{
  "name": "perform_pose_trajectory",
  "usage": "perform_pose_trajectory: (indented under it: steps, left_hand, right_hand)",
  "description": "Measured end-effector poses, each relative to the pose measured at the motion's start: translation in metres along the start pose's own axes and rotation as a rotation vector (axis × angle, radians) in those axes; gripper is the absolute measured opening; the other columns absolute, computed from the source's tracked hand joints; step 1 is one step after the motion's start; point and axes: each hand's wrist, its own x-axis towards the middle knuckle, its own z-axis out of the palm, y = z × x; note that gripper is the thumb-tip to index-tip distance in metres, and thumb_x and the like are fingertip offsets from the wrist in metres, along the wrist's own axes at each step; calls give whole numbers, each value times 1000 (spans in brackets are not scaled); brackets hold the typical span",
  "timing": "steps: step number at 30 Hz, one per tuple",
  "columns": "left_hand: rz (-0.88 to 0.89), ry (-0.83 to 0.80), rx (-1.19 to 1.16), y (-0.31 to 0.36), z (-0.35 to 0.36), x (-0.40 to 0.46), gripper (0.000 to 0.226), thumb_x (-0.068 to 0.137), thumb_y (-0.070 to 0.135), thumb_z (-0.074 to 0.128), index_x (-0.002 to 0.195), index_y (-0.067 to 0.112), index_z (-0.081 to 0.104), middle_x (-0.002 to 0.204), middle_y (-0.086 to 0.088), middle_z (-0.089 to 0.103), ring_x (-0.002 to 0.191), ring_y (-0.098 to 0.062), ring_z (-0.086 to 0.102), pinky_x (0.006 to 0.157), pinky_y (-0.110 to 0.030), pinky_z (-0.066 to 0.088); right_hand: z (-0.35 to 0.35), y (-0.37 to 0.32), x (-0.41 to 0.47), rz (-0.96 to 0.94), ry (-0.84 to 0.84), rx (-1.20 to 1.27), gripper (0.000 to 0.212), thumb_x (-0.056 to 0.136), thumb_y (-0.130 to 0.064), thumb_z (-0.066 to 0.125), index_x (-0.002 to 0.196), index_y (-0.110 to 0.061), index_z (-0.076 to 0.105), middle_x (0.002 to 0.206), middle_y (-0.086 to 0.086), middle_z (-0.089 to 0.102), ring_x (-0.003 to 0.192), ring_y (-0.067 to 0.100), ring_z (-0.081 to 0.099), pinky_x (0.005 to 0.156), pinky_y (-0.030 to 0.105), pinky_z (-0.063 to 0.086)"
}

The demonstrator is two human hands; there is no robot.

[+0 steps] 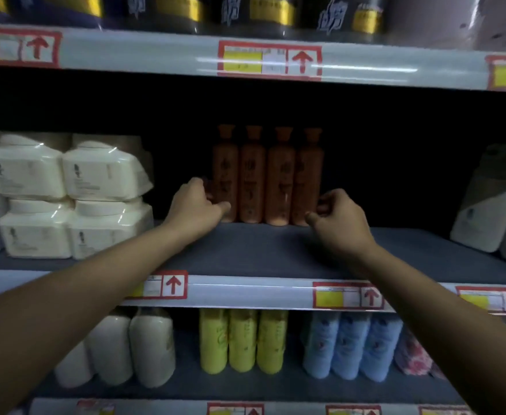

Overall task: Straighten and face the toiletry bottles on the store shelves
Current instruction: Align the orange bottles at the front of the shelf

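While both my arms reach into the middle shelf [245,253], four orange bottles [268,175] stand upright in a tight row at its back. To their left sit stacked white wrapped packs [66,196]. My left hand [196,205] cups the leftmost bottle's base, thumb on its front. My right hand [340,218] curls loosely around the rightmost bottle's base, fingers touching its side.
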Motion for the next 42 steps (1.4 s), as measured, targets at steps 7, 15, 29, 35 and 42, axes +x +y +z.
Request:
perform_pose_trajectory:
  steps: [7, 15, 29, 35, 42]
  left_hand:
    - [-206, -87, -32, 1, 29, 38, 33, 89, 37, 76, 106, 9, 77, 104, -7, 70, 91, -21, 63, 75, -24, 42]
    - [-151, -47, -194, -25, 50, 60, 51, 89, 26, 74, 138, 17, 62, 130, 1, 63, 117, -16, 60, 93, -18, 39]
    - [-197, -18, -248, -27, 32, 52, 40, 69, 29, 94, 105, 19, 78, 109, 4, 75, 94, -11, 70, 87, -25, 56]
    - [-124, -18, -159, -15, 13, 34, 33, 67, 35, 96, 67, 22, 65, 71, 9, 65, 60, -2, 56, 50, -20, 40]
    - [-49, 15, -106, -9, 2, 5, 50, 59, 38, 99, 89, 20, 63, 94, 3, 72, 86, -17, 71, 83, -36, 60]
  right_hand:
    - [19, -5, 50, 191, -136, -34, 27, 90, -27, 73, 73, -7, 66, 96, 15, 71, 100, 36, 70, 83, 41, 57]
    - [42, 14, 75, 313, -217, 59, 15, 94, -20, 71, 90, -6, 70, 100, 6, 65, 103, 22, 66, 78, 29, 50]
    - [24, 13, 61, 175, -142, -127, 39, 89, -38, 80, 95, 0, 75, 102, 18, 74, 97, 33, 71, 85, 41, 58]
    - [8, 0, 32, 116, -147, -95, 42, 82, -38, 87, 97, -15, 55, 104, 6, 61, 93, 25, 61, 77, 32, 47]
    - [12, -22, -5, 44, -185, -19, 58, 78, -33, 90, 119, -14, 54, 123, 11, 68, 110, 29, 67, 97, 45, 57]
